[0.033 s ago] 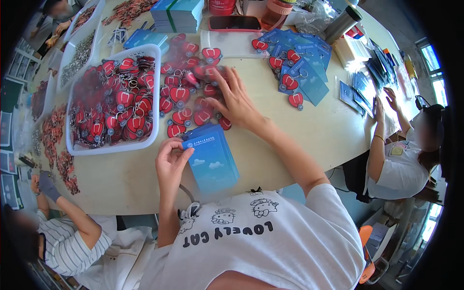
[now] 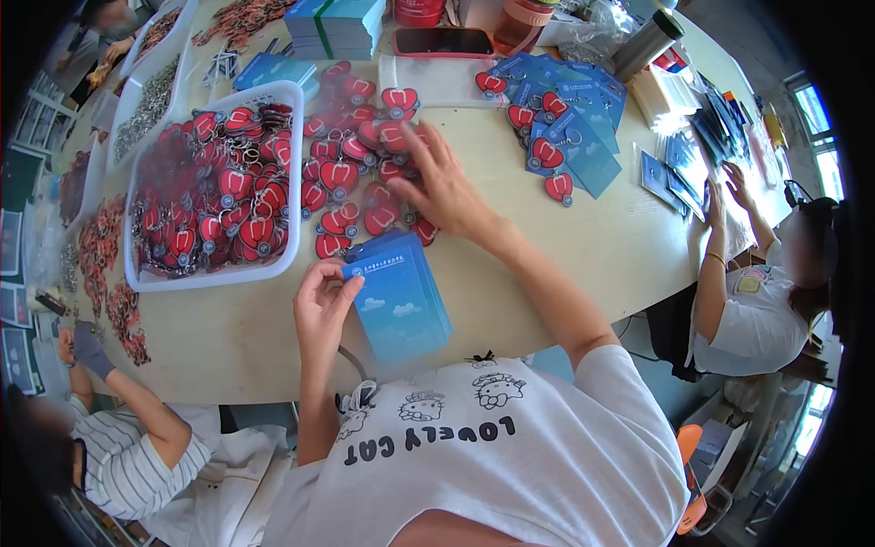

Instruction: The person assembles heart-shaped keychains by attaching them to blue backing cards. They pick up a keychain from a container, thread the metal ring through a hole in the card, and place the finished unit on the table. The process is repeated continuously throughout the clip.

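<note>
My left hand (image 2: 324,296) pinches the upper left corner of a small stack of blue cards (image 2: 401,305) printed with clouds, fanned slightly at the table's near edge. Beyond it, my right hand (image 2: 448,187) is open, its spread fingers over the right side of a loose pile of red heart-shaped keychains (image 2: 339,179). Whether its fingertips touch them I cannot tell. Left of the pile stands a white plastic bin (image 2: 296,196) heaped with the same keychains. On the right, more keychains (image 2: 547,153) lie on spread blue cards (image 2: 591,164).
At the back are a banded stack of blue cards (image 2: 335,32), a phone (image 2: 444,42) and a steel tumbler (image 2: 649,46). A narrow tray of metal parts (image 2: 150,105) stands far left. Co-workers sit at both sides, one with hands (image 2: 720,205) near dark cards at right.
My right hand has shifted very slightly over the keychains, and a few hearts under its fingers have moved a little. My left hand keeps its grip on the cards.
</note>
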Demonstrator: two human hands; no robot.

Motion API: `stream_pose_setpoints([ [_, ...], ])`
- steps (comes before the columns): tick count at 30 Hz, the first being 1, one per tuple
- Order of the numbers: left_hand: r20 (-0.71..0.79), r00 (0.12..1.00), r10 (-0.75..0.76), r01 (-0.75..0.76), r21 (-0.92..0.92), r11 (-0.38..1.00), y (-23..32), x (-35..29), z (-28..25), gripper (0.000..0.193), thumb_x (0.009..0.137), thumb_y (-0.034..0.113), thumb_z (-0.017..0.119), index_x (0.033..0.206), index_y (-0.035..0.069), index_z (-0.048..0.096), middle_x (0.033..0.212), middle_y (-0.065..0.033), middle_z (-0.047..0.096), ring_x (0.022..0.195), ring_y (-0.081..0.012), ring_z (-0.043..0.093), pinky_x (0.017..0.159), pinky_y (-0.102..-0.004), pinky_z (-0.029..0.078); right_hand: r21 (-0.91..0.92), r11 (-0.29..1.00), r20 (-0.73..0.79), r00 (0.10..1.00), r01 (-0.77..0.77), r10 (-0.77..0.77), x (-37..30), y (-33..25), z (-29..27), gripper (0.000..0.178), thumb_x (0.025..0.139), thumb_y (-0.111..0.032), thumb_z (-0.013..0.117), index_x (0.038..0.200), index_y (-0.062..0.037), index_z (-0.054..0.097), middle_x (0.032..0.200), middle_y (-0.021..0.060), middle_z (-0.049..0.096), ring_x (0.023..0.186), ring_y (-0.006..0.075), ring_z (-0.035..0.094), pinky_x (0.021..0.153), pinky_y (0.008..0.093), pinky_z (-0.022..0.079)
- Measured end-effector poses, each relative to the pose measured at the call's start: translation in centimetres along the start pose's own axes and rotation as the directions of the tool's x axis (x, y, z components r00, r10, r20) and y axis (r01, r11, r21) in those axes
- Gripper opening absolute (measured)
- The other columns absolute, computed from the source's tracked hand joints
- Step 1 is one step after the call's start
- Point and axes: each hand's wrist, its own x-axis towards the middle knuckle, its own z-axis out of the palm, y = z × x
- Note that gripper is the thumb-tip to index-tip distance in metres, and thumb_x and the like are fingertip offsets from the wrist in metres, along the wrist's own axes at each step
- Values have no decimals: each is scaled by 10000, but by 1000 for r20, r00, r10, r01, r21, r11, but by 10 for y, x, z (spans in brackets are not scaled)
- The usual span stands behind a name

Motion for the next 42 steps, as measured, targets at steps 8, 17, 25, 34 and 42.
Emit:
stream_pose_setpoints([
  [8,-55,994,-90,77,-200,977,29,-8,4,139,968,139,538,1002,9,573,895,9,599,836,-38,534,755,-202,426,-11,1000,-10,1000,-29,29,-11,30,-49,201,786,-133,695,972,-64,658,1045,122,604,1007,323,548,885,408,450],
  [17,-119,993,0,-46,-379,924,35,25,19,131,949,101,567,1023,2,609,939,-3,620,854,-33,543,765,-195,414,-321,898,-16,946,301,-323,-3,24,-53,121,738,-63,709,839,-71,642,894,32,642,825,232,607,712,342,480],
  [25,-291,880,377,-386,27,922,41,57,53,144,979,148,528,965,15,581,779,33,581,709,2,504,640,-158,388,110,986,-190,977,123,-101,-2,-55,-97,112,794,-7,677,895,-28,637,830,57,632,640,182,604,539,310,470],
  [34,-139,964,226,-260,-339,904,52,51,74,145,884,47,649,1009,-15,613,927,-34,639,844,-61,574,763,-212,459,255,963,-171,984,90,-47,-2,-79,-78,95,789,-18,702,873,-3,661,725,60,621,570,127,565,509,263,454],
  [42,-51,989,141,-148,-455,878,52,50,70,156,849,30,686,994,-15,653,949,-37,656,876,-72,587,806,-218,455,366,931,-208,975,5,76,-4,-91,-78,104,758,-43,747,821,-12,670,721,61,641,581,119,587,530,248,461],
])
